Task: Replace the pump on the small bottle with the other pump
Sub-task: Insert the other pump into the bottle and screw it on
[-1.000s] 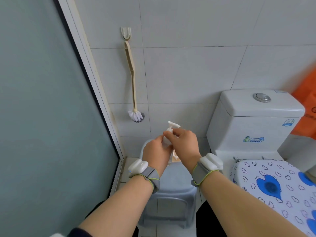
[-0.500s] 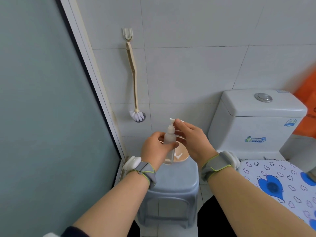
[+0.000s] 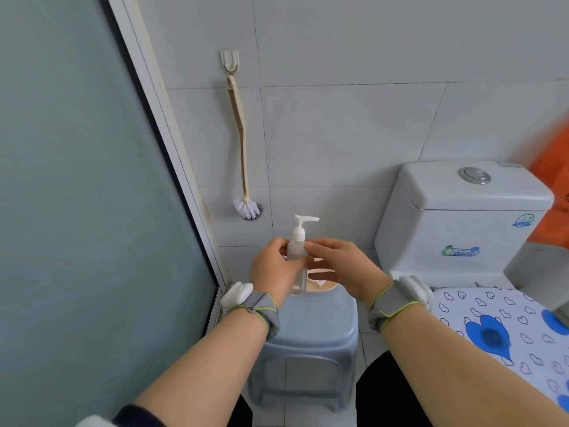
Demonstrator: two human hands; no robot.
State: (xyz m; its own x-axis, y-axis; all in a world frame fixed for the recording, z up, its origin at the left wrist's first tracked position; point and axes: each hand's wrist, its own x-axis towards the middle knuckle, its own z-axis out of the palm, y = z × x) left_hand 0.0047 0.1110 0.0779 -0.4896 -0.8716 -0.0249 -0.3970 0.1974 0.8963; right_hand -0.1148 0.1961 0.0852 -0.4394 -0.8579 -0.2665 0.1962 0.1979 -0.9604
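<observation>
A small clear bottle (image 3: 298,260) with a white pump (image 3: 303,224) on top is held upright above a grey plastic stool (image 3: 311,328). My left hand (image 3: 272,272) wraps around the bottle's body from the left. My right hand (image 3: 337,269) is at the bottle's right side, with thumb and fingertips touching it just below the pump collar. Behind the hands a beige dish (image 3: 320,288) rests on the stool's far edge; what lies in it is mostly hidden.
A toilet brush (image 3: 243,167) hangs from a wall hook above the stool. A white toilet tank (image 3: 462,217) stands to the right, with a blue-heart patterned lid cover (image 3: 498,334) below it. A glass shower door (image 3: 77,211) fills the left side.
My right hand has slid down from the pump head to the bottle's neck, leaving the pump top showing. The bottle has stayed in my left hand, upright above the stool.
</observation>
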